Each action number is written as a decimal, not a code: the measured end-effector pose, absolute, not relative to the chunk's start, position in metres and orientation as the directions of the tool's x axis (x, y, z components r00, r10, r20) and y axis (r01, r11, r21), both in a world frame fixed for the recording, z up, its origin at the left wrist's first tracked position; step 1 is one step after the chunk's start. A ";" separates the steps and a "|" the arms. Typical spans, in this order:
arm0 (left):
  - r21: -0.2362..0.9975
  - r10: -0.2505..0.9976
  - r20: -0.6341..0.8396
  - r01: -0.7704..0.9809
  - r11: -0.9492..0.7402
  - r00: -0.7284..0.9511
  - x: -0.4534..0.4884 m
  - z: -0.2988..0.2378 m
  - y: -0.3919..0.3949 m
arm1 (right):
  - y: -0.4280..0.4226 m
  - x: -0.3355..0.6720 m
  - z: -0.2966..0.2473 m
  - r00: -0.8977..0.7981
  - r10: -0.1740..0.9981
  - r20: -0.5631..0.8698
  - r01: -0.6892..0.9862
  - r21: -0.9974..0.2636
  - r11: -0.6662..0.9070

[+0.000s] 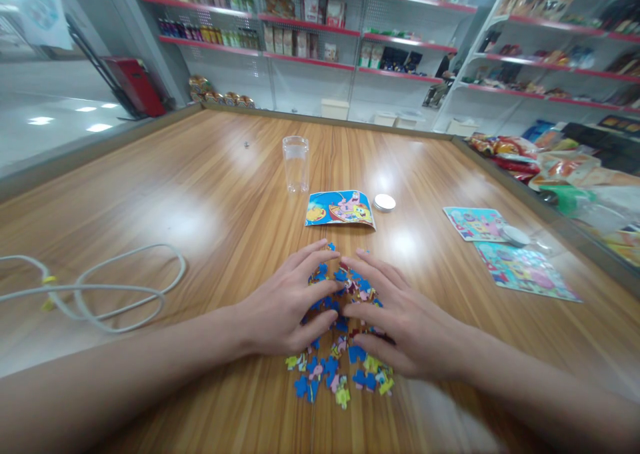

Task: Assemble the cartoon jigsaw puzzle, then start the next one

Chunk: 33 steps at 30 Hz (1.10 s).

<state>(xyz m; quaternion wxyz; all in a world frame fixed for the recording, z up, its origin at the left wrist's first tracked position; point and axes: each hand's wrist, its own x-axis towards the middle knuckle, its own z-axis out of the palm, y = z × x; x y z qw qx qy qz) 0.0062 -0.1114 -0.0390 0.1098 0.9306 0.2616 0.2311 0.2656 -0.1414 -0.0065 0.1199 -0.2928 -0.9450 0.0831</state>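
A heap of small colourful jigsaw pieces [340, 374] lies on the wooden table [200, 194] near its front edge. My left hand [290, 301] rests flat on the left side of the heap, fingers stretched out and spread. My right hand [400, 321] lies flat on the right side, fingers spread too. The two sets of fingertips almost meet over the pieces. Neither hand grips anything. Beyond the heap lies a cartoon picture card [341, 209], with a clear plastic tube [296, 164] standing behind it and a white lid [385, 203] beside it.
A white cable [115, 287] loops on the table at the left. Two flat puzzle boards [520, 267] lie at the right. Snack packets [550, 161] crowd the right edge. Shop shelves [310, 34] with goods line the back wall.
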 end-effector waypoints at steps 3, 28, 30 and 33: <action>0.294 0.563 0.226 0.495 -0.817 0.795 0.006 -0.038 -0.111 | -0.139 0.269 -0.016 -0.747 0.643 0.166 0.620 -0.175 0.765; 0.184 0.568 -0.041 0.565 -0.805 0.822 0.008 -0.036 -0.118 | -0.144 0.261 -0.027 -0.693 0.717 -0.075 0.715 -0.200 0.670; 0.181 0.567 -0.046 0.565 -0.805 0.822 0.009 -0.036 -0.118 | -0.144 0.261 -0.028 -0.697 0.714 -0.064 0.710 -0.198 0.676; 0.176 0.573 -0.053 0.572 -0.801 0.818 0.009 -0.034 -0.117 | -0.144 0.262 -0.029 -0.697 0.716 -0.043 0.709 -0.197 0.677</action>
